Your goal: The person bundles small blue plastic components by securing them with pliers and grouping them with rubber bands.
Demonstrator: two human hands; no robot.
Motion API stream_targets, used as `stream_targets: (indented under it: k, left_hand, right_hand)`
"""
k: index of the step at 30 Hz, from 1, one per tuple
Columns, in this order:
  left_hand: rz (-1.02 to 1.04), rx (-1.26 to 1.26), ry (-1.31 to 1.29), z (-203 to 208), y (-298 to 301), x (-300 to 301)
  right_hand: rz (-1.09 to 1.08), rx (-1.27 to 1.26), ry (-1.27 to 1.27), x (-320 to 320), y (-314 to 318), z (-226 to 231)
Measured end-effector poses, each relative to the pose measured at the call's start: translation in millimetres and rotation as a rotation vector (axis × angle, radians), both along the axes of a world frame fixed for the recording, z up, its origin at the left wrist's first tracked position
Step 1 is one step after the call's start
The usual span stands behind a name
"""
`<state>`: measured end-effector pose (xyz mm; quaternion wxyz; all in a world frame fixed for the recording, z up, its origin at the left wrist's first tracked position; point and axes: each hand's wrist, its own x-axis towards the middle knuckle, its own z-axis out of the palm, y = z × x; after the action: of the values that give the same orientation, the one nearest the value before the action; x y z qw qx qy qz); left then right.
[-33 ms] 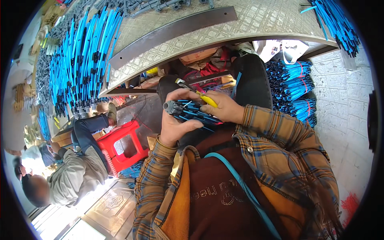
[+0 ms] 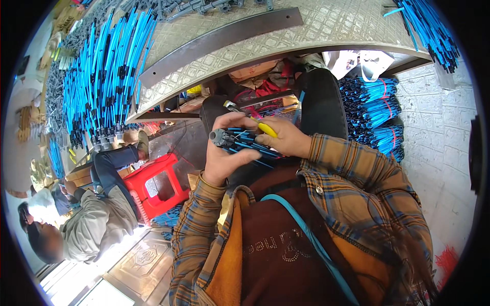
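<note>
My left hand (image 2: 219, 158) is closed around a bundle of thin blue and black tubes (image 2: 255, 147), with its thumb along the near side. A grey ribbed fitting (image 2: 218, 136) caps the bundle's left end. Against the tubes' right end, my right hand (image 2: 288, 136) grips a hand tool with a yellow handle (image 2: 267, 129). A metal jaw-like head (image 2: 233, 106) shows beyond my left fingers; whether it belongs to that tool is hard to tell. My fingers hide part of the tubes. Both hands are close together above my lap.
Ahead is a patterned worktable (image 2: 326, 25) with a flat metal strip (image 2: 224, 43). Blue tubes (image 2: 109, 71) stand massed at left; tied bundles (image 2: 380, 112) are stacked at right. A red stool (image 2: 155, 183) and a seated person (image 2: 102, 219) are on the left.
The bundle in my left hand has turned slightly, and its grey fitting has shifted a little to the right. My right hand is almost unmoved. The seated person's head has moved slightly.
</note>
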<state>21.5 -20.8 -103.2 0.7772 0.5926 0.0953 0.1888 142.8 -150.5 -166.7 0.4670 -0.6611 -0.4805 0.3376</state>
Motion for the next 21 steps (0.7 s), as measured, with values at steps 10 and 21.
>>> stream_targets:
  k: [10, 21]
  left_hand:
    - [0.008, 0.061, 0.071, 4.3, 4.2, 17.1]
    - [-0.074, 0.215, 0.168, 2.7, 4.1, 21.4]
  right_hand:
    - [0.198, -0.163, 0.403, 50.0, -47.8, 82.4]
    - [0.420, -0.310, 0.209, 64.8, -51.5, 101.7]
